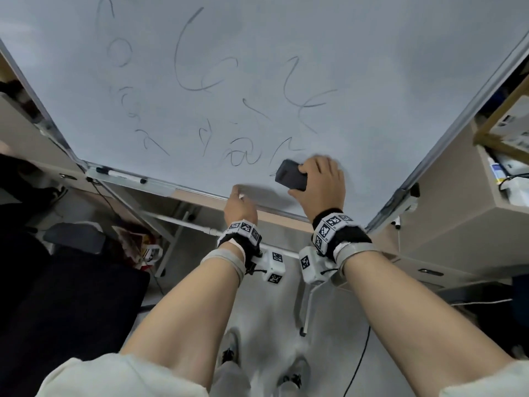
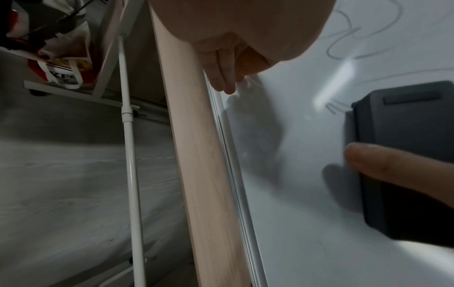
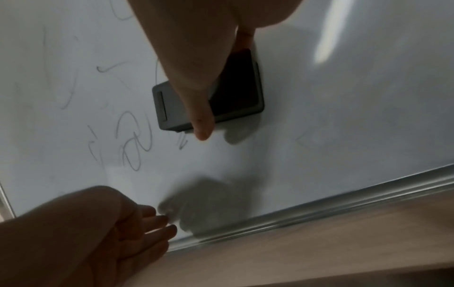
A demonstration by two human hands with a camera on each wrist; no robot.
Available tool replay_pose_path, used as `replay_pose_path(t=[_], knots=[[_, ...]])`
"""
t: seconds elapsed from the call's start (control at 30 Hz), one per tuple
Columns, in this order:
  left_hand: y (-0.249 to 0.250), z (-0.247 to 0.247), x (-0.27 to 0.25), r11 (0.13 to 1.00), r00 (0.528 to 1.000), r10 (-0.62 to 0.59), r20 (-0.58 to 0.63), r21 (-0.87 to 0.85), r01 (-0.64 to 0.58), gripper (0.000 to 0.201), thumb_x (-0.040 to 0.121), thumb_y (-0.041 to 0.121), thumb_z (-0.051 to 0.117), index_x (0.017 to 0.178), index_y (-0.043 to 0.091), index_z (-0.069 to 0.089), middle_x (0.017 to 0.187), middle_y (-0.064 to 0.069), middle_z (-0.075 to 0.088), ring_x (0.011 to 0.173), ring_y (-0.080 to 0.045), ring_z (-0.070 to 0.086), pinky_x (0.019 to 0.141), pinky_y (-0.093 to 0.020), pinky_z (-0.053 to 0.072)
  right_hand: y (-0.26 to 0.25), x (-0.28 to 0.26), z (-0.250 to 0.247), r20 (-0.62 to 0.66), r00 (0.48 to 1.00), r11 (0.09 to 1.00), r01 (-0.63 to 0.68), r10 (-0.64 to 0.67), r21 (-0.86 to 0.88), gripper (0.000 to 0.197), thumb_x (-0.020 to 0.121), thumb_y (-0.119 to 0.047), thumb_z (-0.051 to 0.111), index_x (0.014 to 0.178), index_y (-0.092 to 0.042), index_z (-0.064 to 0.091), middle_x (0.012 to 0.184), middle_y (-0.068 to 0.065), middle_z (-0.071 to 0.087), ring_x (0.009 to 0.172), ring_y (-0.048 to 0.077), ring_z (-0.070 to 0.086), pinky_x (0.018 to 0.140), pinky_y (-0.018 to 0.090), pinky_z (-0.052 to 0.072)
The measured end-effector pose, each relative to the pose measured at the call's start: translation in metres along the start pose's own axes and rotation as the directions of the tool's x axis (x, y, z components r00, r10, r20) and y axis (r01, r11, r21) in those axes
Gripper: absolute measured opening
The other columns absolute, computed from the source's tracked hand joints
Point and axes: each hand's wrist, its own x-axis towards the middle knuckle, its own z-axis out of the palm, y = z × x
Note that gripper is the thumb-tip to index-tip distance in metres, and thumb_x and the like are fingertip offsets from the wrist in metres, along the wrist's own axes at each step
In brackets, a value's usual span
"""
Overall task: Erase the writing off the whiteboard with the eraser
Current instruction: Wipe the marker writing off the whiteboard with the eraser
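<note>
A whiteboard stands in front of me with faint black scribbles across its left and middle. My right hand grips a dark grey eraser and holds it flat against the board's lower right part, just right of the lowest scribbles. In the right wrist view the thumb lies across the eraser. My left hand rests at the board's bottom edge, its fingertips touching the frame, holding nothing. The left wrist view shows the eraser at its right side.
A marker lies on the tray at the board's lower left. A wooden ledge runs under the bottom frame. A white stand pole and a paper bag are below. Shelves with boxes stand to the right.
</note>
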Motion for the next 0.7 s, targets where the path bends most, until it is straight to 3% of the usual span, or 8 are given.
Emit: replay_pose_path(t=[0.1, 0.2, 0.27, 0.4, 0.53, 0.6, 0.7], knots=[[-0.001, -0.005, 0.013, 0.998, 0.999, -0.049, 0.021, -0.025, 0.050, 0.056, 0.091, 0.002, 0.035, 0.141, 0.023, 0.050, 0.138, -0.008, 0.058, 0.119, -0.029, 0.059, 0.098, -0.031, 0.046, -0.009, 0.011, -0.015, -0.093, 0.996, 1.000, 0.007, -0.007, 0.001, 0.056, 0.055, -0.031, 0.093, 0.101, -0.019, 0.063, 0.108, 0.002, 0.060, 0.102, 0.028, 0.050, 0.079, 0.036, 0.034], [0.003, -0.010, 0.016, 0.994, 0.996, -0.082, 0.033, -0.071, 0.084, 0.052, 0.090, 0.003, 0.039, 0.134, 0.023, 0.059, 0.130, -0.007, 0.064, 0.117, -0.028, 0.061, 0.096, -0.028, 0.046, -0.022, 0.039, -0.043, -0.314, 0.949, 0.999, 0.034, -0.024, 0.026, 0.054, 0.058, -0.028, 0.091, 0.103, -0.017, 0.064, 0.106, 0.004, 0.061, 0.098, 0.029, 0.049, 0.079, 0.039, 0.038], [0.007, -0.013, 0.017, 0.988, 0.994, -0.107, 0.030, -0.111, 0.110, 0.050, 0.090, 0.005, 0.042, 0.132, 0.023, 0.061, 0.129, -0.007, 0.065, 0.116, -0.029, 0.061, 0.096, -0.029, 0.047, -0.030, 0.053, -0.051, -0.375, 0.926, 0.997, 0.057, -0.037, 0.042, 0.053, 0.059, -0.026, 0.091, 0.102, -0.016, 0.063, 0.106, 0.006, 0.060, 0.098, 0.031, 0.048, 0.080, 0.041, 0.040], [0.008, -0.019, 0.021, 0.980, 0.992, -0.121, 0.044, -0.155, 0.127, 0.046, 0.087, 0.007, 0.046, 0.126, 0.021, 0.066, 0.121, -0.009, 0.069, 0.110, -0.030, 0.064, 0.097, -0.028, 0.049, -0.029, 0.035, -0.019, -0.152, 0.983, 0.995, 0.101, -0.100, 0.003, 0.052, 0.059, -0.027, 0.091, 0.102, -0.016, 0.062, 0.109, 0.006, 0.059, 0.100, 0.031, 0.049, 0.082, 0.039, 0.038], [-0.007, -0.019, 0.042, 0.974, 0.991, -0.116, 0.067, -0.187, 0.126, 0.048, 0.072, 0.022, 0.046, 0.111, 0.021, 0.072, 0.101, -0.011, 0.075, 0.099, -0.029, 0.071, 0.091, -0.041, 0.056, -0.027, 0.007, 0.021, 0.056, 0.987, 0.988, 0.153, -0.151, -0.030, 0.055, 0.054, -0.025, 0.095, 0.097, -0.017, 0.062, 0.104, 0.003, 0.059, 0.097, 0.029, 0.051, 0.085, 0.038, 0.040], [-0.016, -0.018, 0.053, 0.978, 0.989, -0.130, 0.070, -0.158, 0.140, 0.053, 0.068, 0.026, 0.044, 0.113, 0.022, 0.071, 0.099, -0.009, 0.076, 0.098, -0.027, 0.071, 0.090, -0.040, 0.057, -0.030, 0.005, 0.023, 0.075, 0.987, 0.989, 0.144, -0.140, -0.046, 0.055, 0.054, -0.026, 0.095, 0.098, -0.018, 0.062, 0.103, 0.002, 0.060, 0.095, 0.028, 0.052, 0.083, 0.037, 0.039], [-0.003, -0.025, 0.042, 0.987, 0.988, -0.128, 0.089, -0.089, 0.136, 0.053, 0.077, 0.022, 0.047, 0.127, 0.023, 0.064, 0.111, -0.010, 0.073, 0.106, -0.029, 0.068, 0.094, -0.040, 0.055, -0.033, 0.009, 0.007, -0.026, 0.994, 0.994, 0.102, -0.103, -0.038, 0.053, 0.055, -0.024, 0.093, 0.098, -0.017, 0.063, 0.103, 0.002, 0.060, 0.096, 0.028, 0.053, 0.079, 0.038, 0.042]])
